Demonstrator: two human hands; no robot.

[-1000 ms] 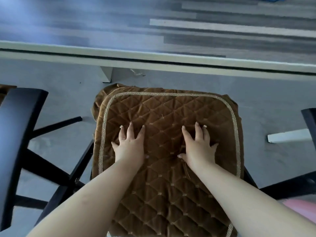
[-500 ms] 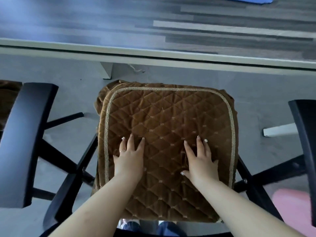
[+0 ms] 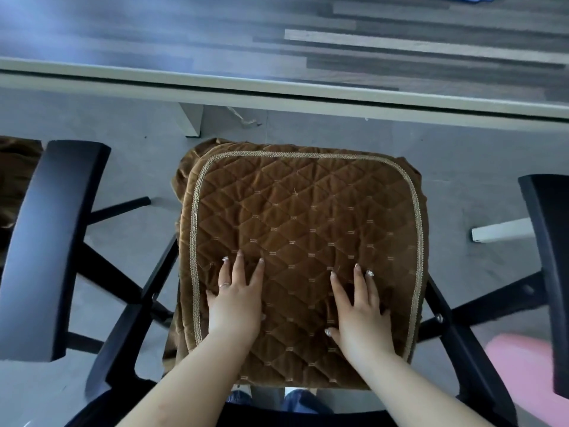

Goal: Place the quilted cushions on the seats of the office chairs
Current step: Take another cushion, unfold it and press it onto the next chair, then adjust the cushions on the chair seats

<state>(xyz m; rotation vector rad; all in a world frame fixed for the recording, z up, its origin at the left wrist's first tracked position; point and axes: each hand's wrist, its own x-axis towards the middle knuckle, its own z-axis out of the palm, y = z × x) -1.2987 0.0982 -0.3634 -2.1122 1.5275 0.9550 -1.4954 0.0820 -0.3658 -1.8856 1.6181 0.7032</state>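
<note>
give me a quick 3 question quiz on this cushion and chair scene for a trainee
1. True or false: both hands lie flat, fingers spread, on the brown quilted cushion.
2. Which does the cushion's far edge face? A) the table edge B) a pink object C) the person's legs
3. Fill in: the black part flanking the seat beside the left hand is an ______.

Key
1. True; the right hand presses flat as well.
2. A
3. armrest
</note>
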